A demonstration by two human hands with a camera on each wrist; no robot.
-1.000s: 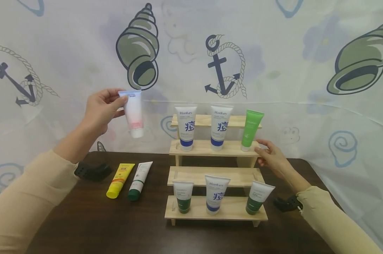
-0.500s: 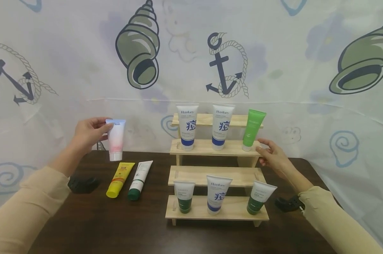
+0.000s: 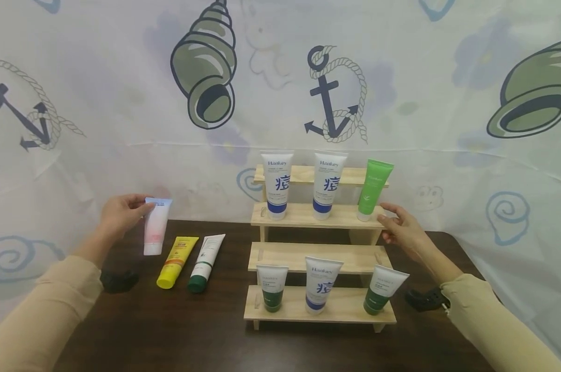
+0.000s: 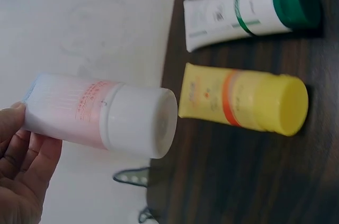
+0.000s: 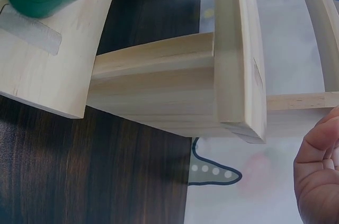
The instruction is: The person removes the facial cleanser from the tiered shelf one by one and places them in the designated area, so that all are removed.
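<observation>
My left hand [image 3: 122, 216] pinches a pink-and-white squeeze tube [image 3: 156, 227] by its flat bluish end, cap down. In the left wrist view the tube's white cap [image 4: 140, 121] points toward the table, left of a yellow squeeze tube [image 3: 178, 262]. Beyond the yellow one lies a white tube with a green cap [image 3: 206, 263]. My right hand [image 3: 405, 231] grips the right end of an upper shelf of the wooden display stand [image 3: 308, 256], beside a green tube [image 3: 374, 190]. Only part of that hand shows in the right wrist view.
Two white-and-blue tubes [image 3: 277, 184] stand on the same upper shelf as the green one. The lowest shelf bears a white-and-blue tube [image 3: 322, 283] between two green-and-white tubes [image 3: 273, 289]. A patterned cloth [image 3: 280, 103] hangs behind the dark table [image 3: 192, 330].
My left hand has come down and to the left with the pink-and-white tube, from high above the table to beside the yellow tube. The right hand stays at the stand.
</observation>
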